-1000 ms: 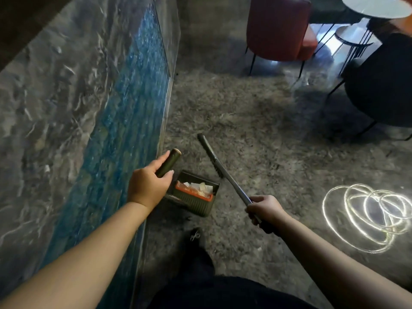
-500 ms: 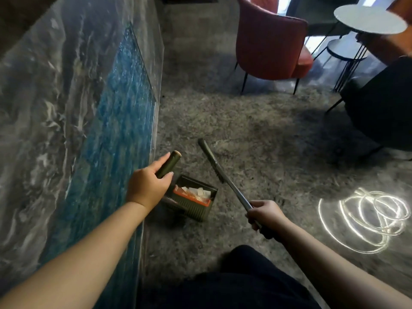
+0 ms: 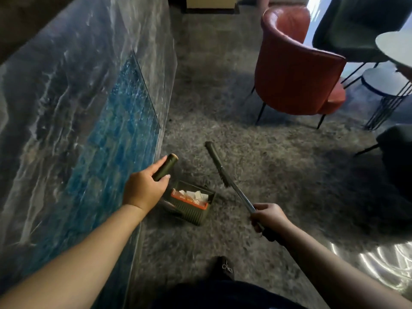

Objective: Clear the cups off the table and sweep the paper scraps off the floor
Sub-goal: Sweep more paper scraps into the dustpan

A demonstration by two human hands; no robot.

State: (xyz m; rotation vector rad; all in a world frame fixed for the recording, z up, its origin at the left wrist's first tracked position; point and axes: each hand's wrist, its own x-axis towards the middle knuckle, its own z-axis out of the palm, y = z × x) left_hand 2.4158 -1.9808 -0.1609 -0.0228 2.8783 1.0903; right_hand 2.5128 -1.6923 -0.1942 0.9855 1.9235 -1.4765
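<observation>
Standing on grey carpet (image 3: 278, 157), one dark shoe (image 3: 225, 267) showing at the near edge. Gripping with the right hand (image 3: 268, 216), fingers curled round the metal shaft of a broom (image 3: 231, 186), its dark head pointing far and left over the floor. Holding with the left hand (image 3: 142, 190) the green dustpan handle (image 3: 165, 167), fingers and thumb wrapped round it. Carrying below that hand the green dustpan (image 3: 194, 212) with its orange comb edge, white paper scraps (image 3: 196, 194) lying inside it, just left of the broom shaft. Running along the left, a marbled blue-grey wall panel (image 3: 89, 121). Sitting farther right, a red armchair (image 3: 296, 70) and a round tabletop (image 3: 396, 47) at the right edge.
</observation>
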